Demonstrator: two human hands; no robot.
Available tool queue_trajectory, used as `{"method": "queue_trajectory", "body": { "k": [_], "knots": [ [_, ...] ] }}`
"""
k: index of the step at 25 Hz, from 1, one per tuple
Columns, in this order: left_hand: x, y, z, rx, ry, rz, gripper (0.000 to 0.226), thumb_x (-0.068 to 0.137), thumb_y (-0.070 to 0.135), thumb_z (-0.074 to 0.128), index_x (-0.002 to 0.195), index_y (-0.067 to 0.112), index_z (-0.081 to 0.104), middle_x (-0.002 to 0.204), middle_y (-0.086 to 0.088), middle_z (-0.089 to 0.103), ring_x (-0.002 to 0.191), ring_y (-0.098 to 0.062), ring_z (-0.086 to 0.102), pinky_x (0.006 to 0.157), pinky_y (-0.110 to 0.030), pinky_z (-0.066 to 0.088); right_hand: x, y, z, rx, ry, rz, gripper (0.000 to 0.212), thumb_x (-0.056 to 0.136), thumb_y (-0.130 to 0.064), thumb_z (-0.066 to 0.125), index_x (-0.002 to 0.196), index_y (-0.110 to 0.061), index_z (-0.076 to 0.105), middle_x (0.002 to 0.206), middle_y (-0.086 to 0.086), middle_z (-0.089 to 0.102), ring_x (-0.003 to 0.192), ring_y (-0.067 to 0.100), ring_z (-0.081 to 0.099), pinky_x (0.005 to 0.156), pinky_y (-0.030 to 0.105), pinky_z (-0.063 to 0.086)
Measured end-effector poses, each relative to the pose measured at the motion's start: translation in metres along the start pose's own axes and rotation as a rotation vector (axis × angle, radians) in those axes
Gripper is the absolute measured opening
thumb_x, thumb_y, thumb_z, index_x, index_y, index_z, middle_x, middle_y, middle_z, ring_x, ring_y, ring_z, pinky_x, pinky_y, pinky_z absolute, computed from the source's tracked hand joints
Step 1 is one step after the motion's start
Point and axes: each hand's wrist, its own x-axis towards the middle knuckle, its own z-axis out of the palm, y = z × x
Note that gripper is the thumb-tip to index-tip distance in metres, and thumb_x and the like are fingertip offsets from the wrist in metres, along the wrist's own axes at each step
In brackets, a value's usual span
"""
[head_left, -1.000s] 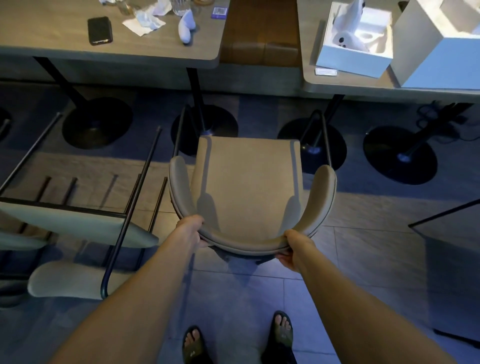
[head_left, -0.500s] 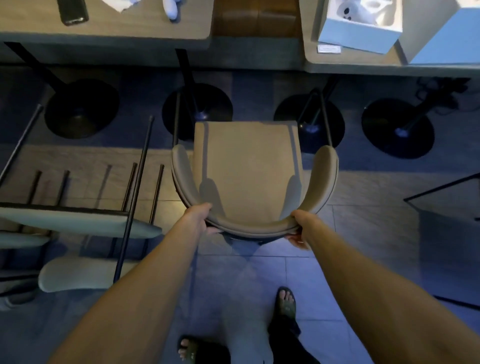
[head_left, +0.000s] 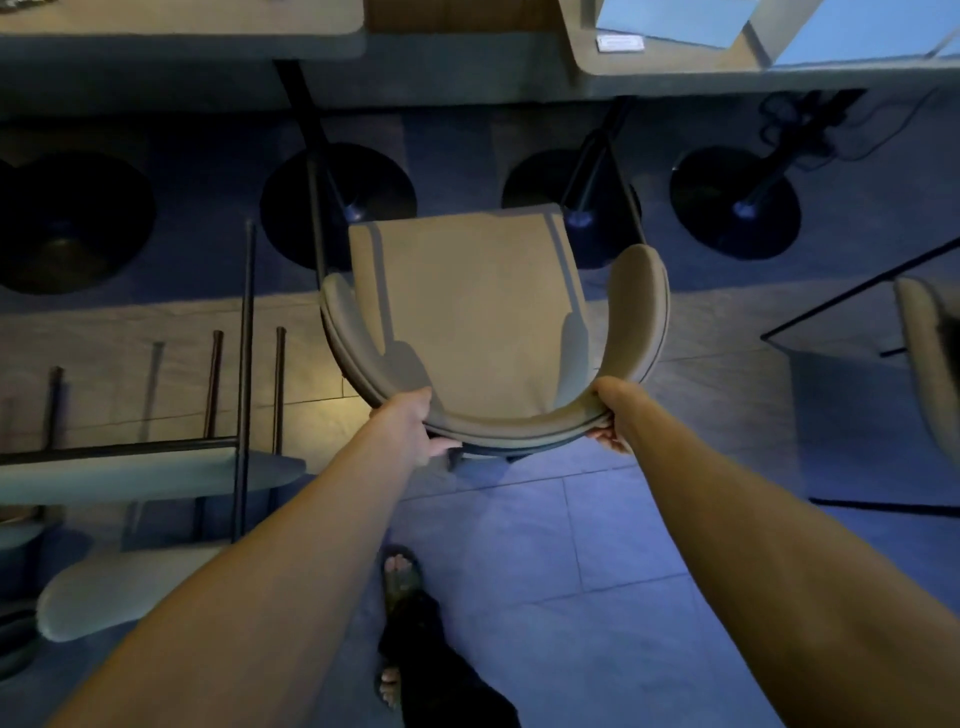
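Both the left hand (head_left: 410, 428) and right hand (head_left: 615, 415) grip the chair (head_left: 467, 312) backrest, fingers curled around its rim.

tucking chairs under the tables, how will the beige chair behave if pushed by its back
The chair is probably stiff: its curved back holds shape where the left hand and right hand grip it. Its thin metal legs suggest it is fairly light. Pushed this high over the tiled floor, it may tip forward or catch a grout line.
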Motion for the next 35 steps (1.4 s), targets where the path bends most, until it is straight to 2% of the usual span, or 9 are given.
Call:
{"method": "queue_trajectory", "body": {
  "k": [2, 4, 6, 9, 12, 18, 22, 28, 35],
  "knots": [
    [0.003, -0.001, -0.006, 0.067, -0.027, -0.022, 0.052, 0.093, 0.025, 0.061, 0.138, 0.007, 0.041, 0.146, -0.014, 0.042, 0.133, -0.044, 0.040, 0.087, -0.050, 0.055, -0.002, 0.002, 0.002, 0.011, 0.061, -0.022, 0.033, 0.090, -0.026, 0.047, 0.112, -0.004, 0.059, 0.067, 0.014, 0.059, 0.024, 0.018, 0.051, 0.036, 0.020, 0.044],
    [-0.001, 0.002, -0.025, 0.188, -0.097, -0.056, 0.060, 0.087, 0.038, 0.066, 0.133, 0.006, 0.044, 0.139, -0.017, 0.050, 0.123, -0.043, 0.052, 0.072, -0.040, 0.061, -0.011, 0.005, 0.010, 0.011, 0.183, -0.039, 0.056, 0.090, -0.044, 0.051, 0.127, -0.003, 0.050, 0.090, 0.015, 0.066, 0.062, 0.023, 0.070, 0.059, 0.031, 0.056],
    [-0.006, 0.008, -0.058, 0.334, -0.192, -0.028, 0.057, 0.083, 0.048, 0.067, 0.115, 0.004, 0.052, 0.117, -0.015, 0.064, 0.098, -0.031, 0.067, 0.062, -0.032, 0.061, -0.037, 0.015, 0.027, -0.200, 0.415, -0.030, 0.079, 0.086, -0.052, 0.057, 0.143, -0.003, 0.030, 0.128, 0.017, 0.053, 0.114, 0.029, 0.056, 0.093, 0.041, 0.048],
    [-0.012, 0.024, -0.118, 0.384, -0.243, 0.136, 0.039, 0.093, 0.045, 0.055, 0.109, 0.010, 0.056, 0.112, -0.007, 0.063, 0.095, -0.022, 0.065, 0.068, -0.034, 0.057, -0.100, 0.025, 0.081, -0.384, 0.682, -0.246, 0.065, 0.087, -0.032, 0.056, 0.142, -0.008, 0.031, 0.142, 0.015, 0.034, 0.129, 0.030, 0.034, 0.096, 0.043, 0.037],
    [-0.019, 0.044, -0.203, 0.462, -0.173, 0.340, 0.030, 0.100, 0.040, 0.044, 0.119, 0.018, 0.051, 0.118, -0.005, 0.057, 0.092, -0.018, 0.058, 0.071, -0.032, 0.052, -0.166, 0.031, 0.164, -0.420, 0.526, -0.564, 0.046, 0.086, -0.028, 0.050, 0.128, -0.009, 0.046, 0.139, 0.015, 0.036, 0.128, 0.035, 0.033, 0.098, 0.047, 0.035],
    [0.005, 0.060, -0.383, 0.442, 0.044, 0.371, 0.019, 0.102, 0.032, 0.041, 0.109, 0.018, 0.053, 0.109, -0.006, 0.056, 0.079, -0.015, 0.056, 0.074, -0.035, 0.051, -0.265, 0.057, 0.311, -0.549, 0.302, -0.844, 0.032, 0.092, -0.031, 0.047, 0.117, -0.012, 0.054, 0.128, 0.014, 0.047, 0.122, 0.034, 0.038, 0.093, 0.044, 0.039],
    [0.051, 0.055, -0.485, 0.470, 0.070, 0.308, 0.017, 0.102, 0.028, 0.041, 0.111, 0.017, 0.050, 0.107, -0.008, 0.056, 0.070, -0.013, 0.054, 0.061, -0.027, 0.044, -0.290, 0.096, 0.397, -0.527, 0.174, -0.842, 0.033, 0.094, -0.030, 0.047, 0.121, -0.011, 0.054, 0.129, 0.015, 0.047, 0.122, 0.034, 0.041, 0.097, 0.042, 0.039],
    [0.136, 0.018, -0.584, 0.459, 0.005, 0.142, 0.015, 0.103, 0.027, 0.040, 0.107, 0.018, 0.051, 0.109, -0.005, 0.056, 0.085, -0.018, 0.057, 0.072, -0.030, 0.047, -0.268, 0.165, 0.508, -0.506, -0.064, -0.606, 0.027, 0.091, -0.023, 0.052, 0.112, -0.007, 0.061, 0.120, 0.017, 0.061, 0.112, 0.034, 0.057, 0.091, 0.037, 0.044],
    [0.274, -0.029, -0.635, 0.353, 0.098, 0.017, 0.023, 0.101, 0.035, 0.040, 0.092, 0.019, 0.054, 0.106, -0.003, 0.056, 0.071, -0.011, 0.055, 0.066, -0.024, 0.037, -0.163, 0.239, 0.625, -0.620, -0.319, -0.390, 0.026, 0.093, -0.021, 0.047, 0.067, -0.018, 0.044, 0.079, 0.009, 0.052, 0.083, 0.024, 0.048, 0.068, 0.033, 0.044]
  ]
}}
